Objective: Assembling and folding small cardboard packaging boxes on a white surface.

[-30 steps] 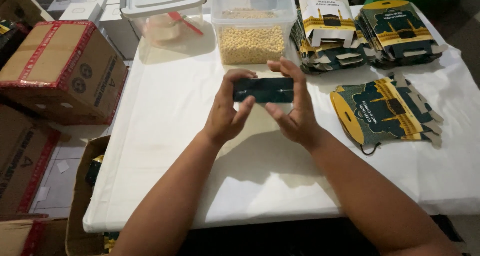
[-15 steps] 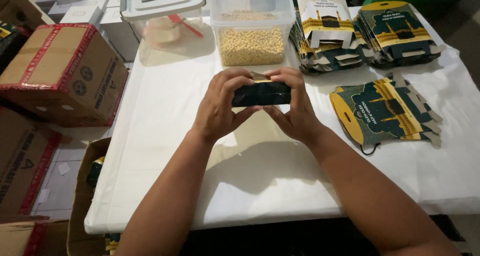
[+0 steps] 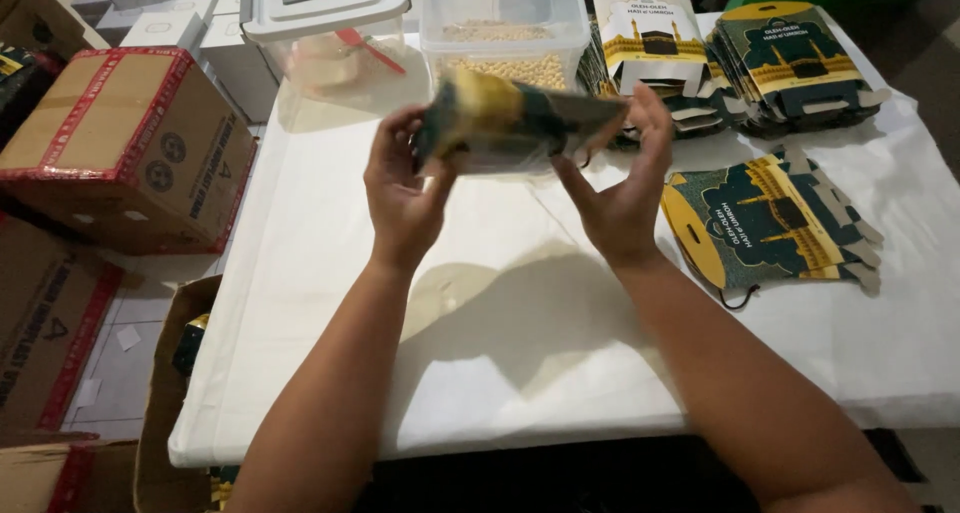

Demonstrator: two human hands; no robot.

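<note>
Left hand: the left hand (image 3: 400, 188) grasped the left end of a dark green and yellow carton (image 3: 515, 123), fingers wrapped over its edge.
Right hand: the right hand (image 3: 622, 188) gripped the carton's right end, thumb below and fingers spread up behind it.
Carton: it was held in the air between both hands, above the table and in front of the tubs, lying roughly level and blurred by motion.
Open tub: a clear plastic tub (image 3: 505, 23) stood at the far edge of the table, partly filled with small pale yellowish grains or beans.
Lidded tub: a second clear tub (image 3: 325, 33), just left of the first, carried a white lid with a grey handle; something pale with a red piece showed inside, too unclear to tell.
Flat cartons: a stack of unfolded green and yellow cartons (image 3: 770, 223) lay on the table just right of the right hand; two more stacks (image 3: 790, 58) sat at the far right corner, one with an upright white-fronted pack leaning on it.
Surface: the table (image 3: 500, 353) was covered with a white cloth, shadowed under the arms.
Room: a brown cardboard box with red tape (image 3: 125, 153) stood left of the table, with more boxes below it on a tiled floor.
</note>
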